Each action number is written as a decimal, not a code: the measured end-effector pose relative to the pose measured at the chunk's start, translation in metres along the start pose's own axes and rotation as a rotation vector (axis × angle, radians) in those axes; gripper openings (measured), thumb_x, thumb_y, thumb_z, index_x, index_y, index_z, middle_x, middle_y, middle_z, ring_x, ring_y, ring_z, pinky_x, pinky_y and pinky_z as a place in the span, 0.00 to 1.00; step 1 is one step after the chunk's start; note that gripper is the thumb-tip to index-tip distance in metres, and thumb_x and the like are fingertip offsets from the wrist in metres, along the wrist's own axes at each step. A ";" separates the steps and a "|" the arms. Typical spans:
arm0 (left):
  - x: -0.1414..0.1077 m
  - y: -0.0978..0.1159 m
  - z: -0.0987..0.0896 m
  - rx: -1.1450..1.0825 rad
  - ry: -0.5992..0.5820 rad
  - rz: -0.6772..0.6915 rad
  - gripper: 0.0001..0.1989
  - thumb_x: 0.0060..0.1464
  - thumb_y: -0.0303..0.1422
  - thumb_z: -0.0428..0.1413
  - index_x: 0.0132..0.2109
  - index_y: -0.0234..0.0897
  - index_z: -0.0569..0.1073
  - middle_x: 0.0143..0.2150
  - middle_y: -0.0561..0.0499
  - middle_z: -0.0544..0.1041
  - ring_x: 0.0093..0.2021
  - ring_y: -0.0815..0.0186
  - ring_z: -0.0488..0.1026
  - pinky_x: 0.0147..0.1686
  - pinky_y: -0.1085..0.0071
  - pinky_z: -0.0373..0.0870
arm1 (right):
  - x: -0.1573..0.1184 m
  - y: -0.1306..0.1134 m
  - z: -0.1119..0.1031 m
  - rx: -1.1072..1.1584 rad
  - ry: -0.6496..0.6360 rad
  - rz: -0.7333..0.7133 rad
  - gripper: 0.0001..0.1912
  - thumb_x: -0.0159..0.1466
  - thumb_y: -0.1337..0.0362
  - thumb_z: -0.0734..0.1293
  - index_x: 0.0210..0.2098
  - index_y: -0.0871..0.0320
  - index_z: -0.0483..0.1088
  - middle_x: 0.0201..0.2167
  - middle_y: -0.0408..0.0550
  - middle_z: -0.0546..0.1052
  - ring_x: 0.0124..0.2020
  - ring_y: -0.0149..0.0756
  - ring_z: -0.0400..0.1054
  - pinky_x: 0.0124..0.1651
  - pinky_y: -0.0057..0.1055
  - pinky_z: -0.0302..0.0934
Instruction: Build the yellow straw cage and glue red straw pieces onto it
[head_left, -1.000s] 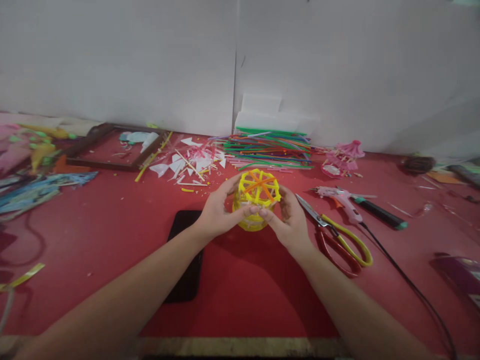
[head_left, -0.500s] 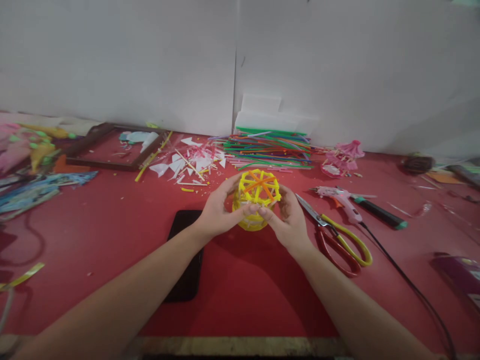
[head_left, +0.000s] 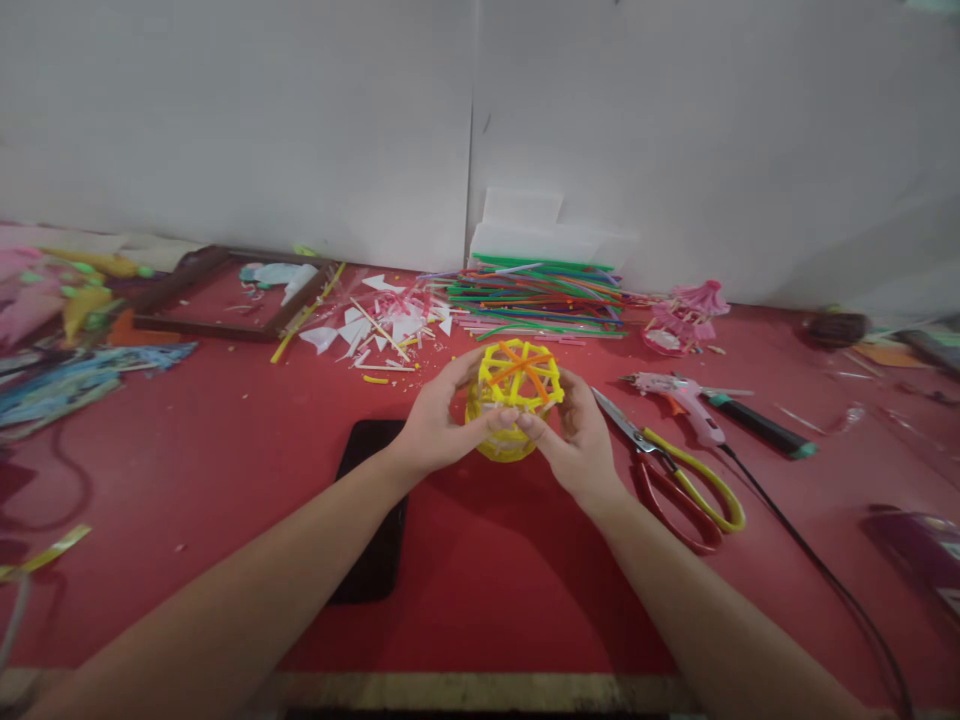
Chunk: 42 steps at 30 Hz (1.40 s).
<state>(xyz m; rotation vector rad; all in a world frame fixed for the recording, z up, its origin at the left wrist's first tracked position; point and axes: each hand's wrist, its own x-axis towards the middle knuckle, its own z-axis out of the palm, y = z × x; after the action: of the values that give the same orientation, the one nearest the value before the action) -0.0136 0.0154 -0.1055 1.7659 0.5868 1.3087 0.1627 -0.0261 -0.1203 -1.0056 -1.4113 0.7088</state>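
Observation:
Between my two hands is a small round openwork craft piece (head_left: 517,372), made of yellow straw-like strips with an orange cross over its top. My left hand (head_left: 442,415) wraps its left side, thumb pressed on the front. From the right, my right hand (head_left: 581,435) grips it the same way, the two thumb tips nearly meeting. Most of the fingers are hidden behind the piece. A black phone (head_left: 367,520) lies partly under my left forearm. Right of my right hand lie scissors (head_left: 675,480) with one red and one yellow handle.
A pink glue gun (head_left: 682,395) with a trailing cord and a black-and-green cutter (head_left: 765,425) lie at right. Behind are colored straws (head_left: 540,300), white and pink scraps (head_left: 382,325), a pink craft figure (head_left: 686,315) and a brown frame (head_left: 217,325). A wall closes off the back.

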 end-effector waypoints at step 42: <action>-0.005 -0.004 0.006 -0.204 -0.094 -0.281 0.53 0.43 0.35 0.69 0.66 0.47 0.43 0.60 0.37 0.69 0.59 0.48 0.70 0.57 0.43 0.67 | 0.008 -0.004 0.003 0.161 -0.033 0.144 0.23 0.57 0.53 0.73 0.49 0.49 0.66 0.49 0.48 0.77 0.48 0.45 0.74 0.51 0.47 0.70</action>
<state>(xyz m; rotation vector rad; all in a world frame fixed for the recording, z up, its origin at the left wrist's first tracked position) -0.0094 0.0119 -0.1124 1.5085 0.6020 1.0475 0.1598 -0.0210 -0.1133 -0.9792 -1.2970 0.9339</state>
